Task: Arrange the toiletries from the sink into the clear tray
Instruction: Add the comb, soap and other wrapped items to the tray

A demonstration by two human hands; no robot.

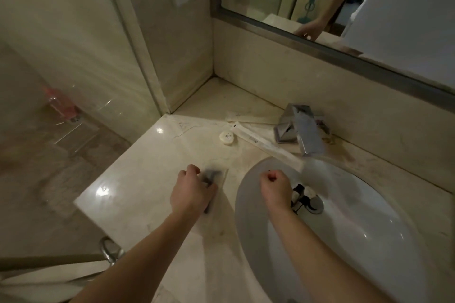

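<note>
My left hand (193,192) grips a packaged razor (211,179) on the worktop (138,179), near the sink (357,229) rim. Right hand (274,186) fisted, empty, over the basin's left edge.

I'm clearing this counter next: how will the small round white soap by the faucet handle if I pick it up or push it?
The round soap looks small and flat, so it is probably light and unlikely to tip. It lies on glossy marble counter, so a push would likely slide it. Its wrapper looks smooth, perhaps slippery to pinch.
</note>
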